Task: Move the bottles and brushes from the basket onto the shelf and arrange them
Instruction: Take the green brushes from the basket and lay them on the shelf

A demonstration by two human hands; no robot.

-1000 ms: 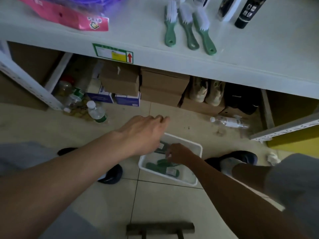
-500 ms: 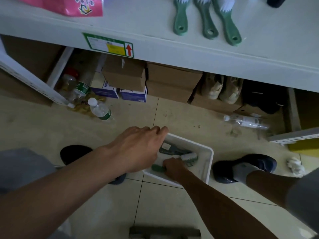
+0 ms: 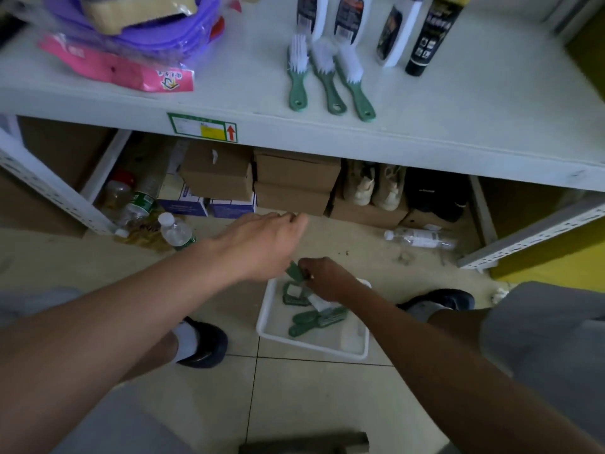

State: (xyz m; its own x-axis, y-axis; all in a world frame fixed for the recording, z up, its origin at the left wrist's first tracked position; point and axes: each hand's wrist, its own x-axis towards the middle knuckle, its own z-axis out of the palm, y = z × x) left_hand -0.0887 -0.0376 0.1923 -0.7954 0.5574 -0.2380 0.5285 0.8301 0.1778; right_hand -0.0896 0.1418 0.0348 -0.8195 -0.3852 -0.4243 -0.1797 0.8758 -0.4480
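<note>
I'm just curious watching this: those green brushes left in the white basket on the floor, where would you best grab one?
Probably by the handle, from above. The brushes in the basket lie flat and overlapping, slim green handles towards the near-left corner, so fingers can pinch a handle's sides. The basket is open-topped. The right hand seems to be lifting a brush that way.

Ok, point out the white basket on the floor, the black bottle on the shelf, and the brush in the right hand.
white basket [image 3: 314,350], head view, near rim.
black bottle [image 3: 432,34], head view, labelled side of body.
brush in the right hand [image 3: 293,272], head view, green handle sticking out of the fist.
</note>
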